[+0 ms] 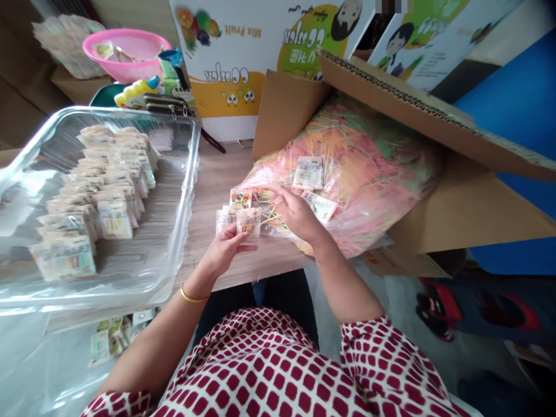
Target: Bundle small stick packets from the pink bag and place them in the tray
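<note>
My left hand (226,248) is closed on a few small clear packets (248,220), which are fanned out and have printed labels and coloured contents. Just behind them is another packet with a colourful fruit print (241,198). To the right, my right hand (296,215) hovers over loose thin coloured sticks (273,215) at the mouth of a big clear plastic bag (360,197). Its fingers look partly stretched out and apart, and I see nothing held in them. Pink, orange and green sticks fill the bag. Two packets (308,172) lie on top of it.
A clear plastic tray (189,174) at the left holds rows of filled packets (115,217). Around the bag stands an open cardboard box (469,214). Behind are printed cartons (243,63), a pink basin (130,72), a yellow bottle (134,92) and a dark zipped pouch (167,105).
</note>
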Demonstrator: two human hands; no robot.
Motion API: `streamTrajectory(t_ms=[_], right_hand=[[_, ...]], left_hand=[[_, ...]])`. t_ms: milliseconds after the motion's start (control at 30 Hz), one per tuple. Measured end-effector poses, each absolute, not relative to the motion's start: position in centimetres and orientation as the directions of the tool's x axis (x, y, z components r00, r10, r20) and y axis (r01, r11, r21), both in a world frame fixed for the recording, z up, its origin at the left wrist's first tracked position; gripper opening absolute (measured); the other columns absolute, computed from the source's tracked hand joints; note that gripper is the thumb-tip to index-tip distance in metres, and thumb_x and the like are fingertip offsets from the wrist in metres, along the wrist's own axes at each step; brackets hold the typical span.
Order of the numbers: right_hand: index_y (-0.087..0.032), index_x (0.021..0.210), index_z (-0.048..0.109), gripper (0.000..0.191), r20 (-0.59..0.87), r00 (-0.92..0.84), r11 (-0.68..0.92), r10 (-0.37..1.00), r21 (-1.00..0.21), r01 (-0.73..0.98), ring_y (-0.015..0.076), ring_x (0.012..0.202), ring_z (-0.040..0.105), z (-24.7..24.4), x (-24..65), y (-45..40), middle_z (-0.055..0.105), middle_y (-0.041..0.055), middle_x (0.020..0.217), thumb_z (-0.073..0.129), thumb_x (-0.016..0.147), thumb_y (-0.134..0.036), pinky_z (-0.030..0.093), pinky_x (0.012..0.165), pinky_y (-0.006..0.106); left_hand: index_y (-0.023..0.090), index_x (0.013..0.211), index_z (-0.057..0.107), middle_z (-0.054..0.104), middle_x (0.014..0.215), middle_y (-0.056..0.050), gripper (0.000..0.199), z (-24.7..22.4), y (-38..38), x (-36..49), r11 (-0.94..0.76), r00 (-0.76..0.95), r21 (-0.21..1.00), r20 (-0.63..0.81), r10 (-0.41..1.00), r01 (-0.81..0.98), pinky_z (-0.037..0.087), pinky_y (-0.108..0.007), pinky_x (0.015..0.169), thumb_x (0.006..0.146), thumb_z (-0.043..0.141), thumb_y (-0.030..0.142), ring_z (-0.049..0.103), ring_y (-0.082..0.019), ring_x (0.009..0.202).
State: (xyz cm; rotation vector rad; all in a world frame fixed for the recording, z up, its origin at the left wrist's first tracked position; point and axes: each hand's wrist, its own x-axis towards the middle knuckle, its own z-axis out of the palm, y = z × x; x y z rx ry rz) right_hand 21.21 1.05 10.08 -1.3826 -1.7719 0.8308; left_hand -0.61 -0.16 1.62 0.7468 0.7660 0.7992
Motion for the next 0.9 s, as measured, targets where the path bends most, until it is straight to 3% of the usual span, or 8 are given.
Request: streamTrajectory(t_ms=[67, 133, 233, 333, 500, 700, 800, 900], right_hand=[[-0.028, 0.132, 0.068, 0.035, 0.07, -0.297, 0.23, 0.952, -0.806, 0.546, 0.0229, 0.111, 0.068, 9.7, 20.5, 1.0, 0.074, 0.0059, 0.12, 0.046, 0.107, -0.04, 0.051, 0.099, 0.039], [-0.028, 0.129, 0.069, 0.034, 0.052, -0.317, 0.224, 0.947, -0.813, 0.537, 0.0236, 0.115, 0.066, 9.3, 20.2, 1.2, 0.073, 0.0058, 0.123, 0.046, 0.106, -0.037, 0.05, 0.101, 0.04], [-0.025, 0.13, 0.065, 0.035, 0.089, -0.166, 0.162, 0.982, -0.852, 0.498, 0.0207, 0.097, 0.067, 8.6, 20.2, 1.4, 0.072, 0.0049, 0.108, 0.048, 0.105, -0.042, 0.051, 0.088, 0.035], [-0.022, 0.116, 0.064, 0.034, -0.028, -0.164, 0.063, 0.986, -0.851, 0.522, 0.0164, 0.074, 0.057, 7.4, 20.1, 1.6, 0.062, -0.0016, 0.084, 0.064, 0.094, -0.049, 0.045, 0.071, 0.03], [-0.021, 0.089, 0.056, 0.015, -0.086, -0.26, 0.039, 0.962, -0.896, 0.441, 0.014, 0.074, 0.049, 5.7, 19.6, 1.5, 0.051, -0.004, 0.081, 0.06, 0.092, -0.036, 0.039, 0.069, 0.028], [-0.021, 0.101, 0.064, 0.019, -0.091, -0.316, 0.01, 0.944, -0.952, 0.306, 0.0158, 0.081, 0.054, 5.3, 20.0, 1.4, 0.061, -0.0006, 0.09, 0.064, 0.09, -0.036, 0.045, 0.076, 0.03], [-0.021, 0.109, 0.067, 0.022, -0.107, -0.323, -0.006, 0.94, -0.954, 0.299, 0.0162, 0.082, 0.056, 5.4, 20.1, 1.3, 0.063, 0.0003, 0.091, 0.058, 0.092, -0.032, 0.046, 0.078, 0.03], [-0.021, 0.118, 0.066, 0.03, -0.112, -0.31, -0.01, 0.944, -0.95, 0.312, 0.0167, 0.083, 0.057, 5.8, 20.1, 1.2, 0.064, 0.0012, 0.093, 0.058, 0.095, -0.039, 0.046, 0.076, 0.03]], left_hand=[[0.022, 0.118, 0.076, 0.074, 0.124, -0.006, 0.036, 1.7, -0.2, -0.4, 0.474, 0.469, 0.806, -0.286, 0.835, -0.353, 0.061, -0.037, 0.094, 0.083, 0.082, 0.029, 0.068, -0.024, 0.113], [0.021, 0.117, 0.076, 0.074, 0.125, -0.007, 0.034, 1.8, -0.3, -0.4, 0.489, 0.474, 0.784, -0.287, 0.832, -0.384, 0.058, -0.038, 0.099, 0.084, 0.081, 0.029, 0.067, -0.024, 0.115], [0.021, 0.117, 0.076, 0.073, 0.125, -0.007, 0.033, 2.0, -0.3, -0.7, 0.524, 0.503, 0.758, -0.302, 0.81, -0.389, 0.06, -0.038, 0.096, 0.086, 0.08, 0.03, 0.068, -0.024, 0.114], [0.023, 0.118, 0.076, 0.073, 0.123, -0.006, 0.033, 2.0, -0.3, -1.0, 0.534, 0.532, 0.767, -0.304, 0.79, -0.355, 0.062, -0.033, 0.087, 0.085, 0.08, 0.029, 0.068, -0.023, 0.111], [0.024, 0.122, 0.074, 0.073, 0.123, -0.006, 0.038, 2.1, -0.4, -0.9, 0.535, 0.555, 0.763, -0.285, 0.782, -0.362, 0.061, -0.03, 0.089, 0.085, 0.08, 0.023, 0.068, -0.021, 0.11], [0.024, 0.126, 0.071, 0.07, 0.13, -0.008, 0.039, 2.6, -0.6, -1.2, 0.536, 0.564, 0.764, -0.279, 0.777, -0.36, 0.065, -0.032, 0.079, 0.088, 0.076, 0.026, 0.069, -0.024, 0.111], [0.022, 0.123, 0.072, 0.073, 0.124, -0.008, 0.038, 2.4, -0.7, -1.2, 0.505, 0.539, 0.797, -0.279, 0.795, -0.332, 0.065, -0.031, 0.08, 0.086, 0.078, 0.028, 0.07, -0.023, 0.108], [0.022, 0.123, 0.071, 0.074, 0.119, -0.007, 0.04, 2.0, -0.8, -1.2, 0.454, 0.519, 0.844, -0.263, 0.814, -0.285, 0.064, -0.032, 0.083, 0.085, 0.079, 0.031, 0.069, -0.023, 0.108]])
